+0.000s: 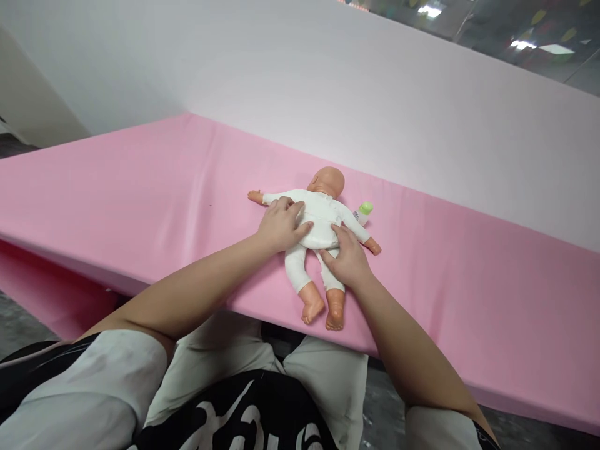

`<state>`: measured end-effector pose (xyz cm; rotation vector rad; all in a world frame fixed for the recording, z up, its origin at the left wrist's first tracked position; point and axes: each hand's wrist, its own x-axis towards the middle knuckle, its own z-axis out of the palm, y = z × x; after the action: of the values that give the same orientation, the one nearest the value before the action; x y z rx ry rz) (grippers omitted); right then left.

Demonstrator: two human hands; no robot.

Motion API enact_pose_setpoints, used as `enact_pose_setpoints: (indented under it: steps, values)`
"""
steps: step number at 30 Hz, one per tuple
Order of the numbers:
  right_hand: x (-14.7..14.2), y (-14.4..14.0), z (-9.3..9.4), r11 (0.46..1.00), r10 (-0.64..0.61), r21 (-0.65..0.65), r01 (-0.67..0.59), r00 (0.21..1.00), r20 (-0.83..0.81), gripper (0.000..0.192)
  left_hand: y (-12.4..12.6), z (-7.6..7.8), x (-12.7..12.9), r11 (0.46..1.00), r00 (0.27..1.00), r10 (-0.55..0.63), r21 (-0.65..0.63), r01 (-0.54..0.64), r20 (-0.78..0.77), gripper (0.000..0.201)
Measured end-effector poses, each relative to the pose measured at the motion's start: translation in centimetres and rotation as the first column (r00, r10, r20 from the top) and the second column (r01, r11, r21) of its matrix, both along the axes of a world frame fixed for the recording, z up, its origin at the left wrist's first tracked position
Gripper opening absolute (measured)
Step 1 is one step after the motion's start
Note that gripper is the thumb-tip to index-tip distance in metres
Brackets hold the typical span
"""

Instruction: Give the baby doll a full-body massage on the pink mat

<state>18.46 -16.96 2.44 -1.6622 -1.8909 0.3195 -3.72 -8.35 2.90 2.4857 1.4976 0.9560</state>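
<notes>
Head view, both hands flat on soft white-suited plastic doll point(319, 219), pink cloth

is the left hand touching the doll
Touching. The head view shows the left hand lying flat on the white-clothed torso of the doll, with no gap between them.

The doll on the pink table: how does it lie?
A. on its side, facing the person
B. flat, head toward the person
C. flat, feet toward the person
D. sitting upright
C: the doll lies flat on the pink table, bare feet at the near edge, both hands on its body.
</notes>
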Motion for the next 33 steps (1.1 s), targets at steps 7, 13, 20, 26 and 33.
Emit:
enact_pose_setpoints:
  steps: [7,13,20,26,33]
  values:
    - [-0.7,-0.8,0.4,0.966,0.031,0.251,-0.058,0.993,0.111,0.048,-2.1,1.4,0.1,0.920,0.915,-0.387,0.018,0.392,-0.112,0.029]
    - [-1.0,-0.4,0.6,0.975,0.172,0.092,-0.201,0.951,0.257,0.030,-2.6,1.7,0.9,0.896,0.862,-0.443,-0.111,0.429,-0.247,0.024]
    - [-1.2,-1.3,1.2,0.966,0.216,0.078,-0.246,0.937,0.273,0.011,-2.1,1.6,0.3,0.816,0.811,-0.576,-0.145,0.560,-0.105,0.019]
    - [-0.8,-1.3,0.8,0.943,0.164,0.278,-0.181,0.983,0.083,0.012,-2.6,1.1,0.2,0.877,0.883,-0.467,0.106,0.468,-0.040,0.024]
    - [-0.6,-0.6,-0.1,0.955,0.183,0.222,-0.199,0.979,0.090,0.021,-2.6,1.0,0.8,0.892,0.884,-0.446,0.009,0.452,-0.141,0.033]
